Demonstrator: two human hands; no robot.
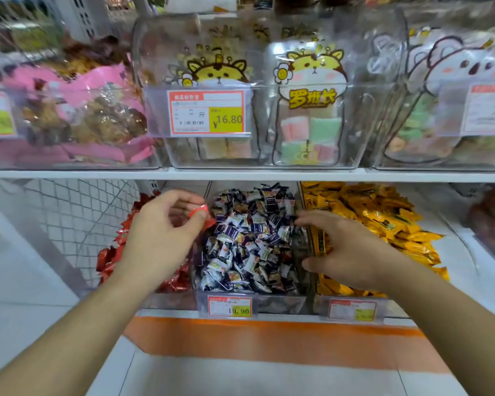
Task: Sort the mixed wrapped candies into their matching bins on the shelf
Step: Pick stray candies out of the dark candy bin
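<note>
left hand (160,224) pinches one red wrapped candy (199,210) between thumb and fingers, held above the divider between the red candy bin (120,247) and the middle bin (252,232) of blue-and-white candies. so that grip is grasping the red piece. right hand (343,252) reaches into the right side of the middle bin, fingers spread and lightly curved over the pile, thumb low near the wall shared with the yellow candy bin (383,215). cannot see it holding anything; reads as released, probing.

step in hand, my read: stray red picked out of the blue-and-white pile, now on its way to its own bin, while the right hand hunts for the next misfit.

next move calls for: carry the red piece left, clear of the divider, drop it onto the red pile. right hand needs to spot an odd colour before pinching; none is obvious in the pile near its fingers.

price tag (230,307) on the middle bin front, upper shelf bins not involved.
</note>
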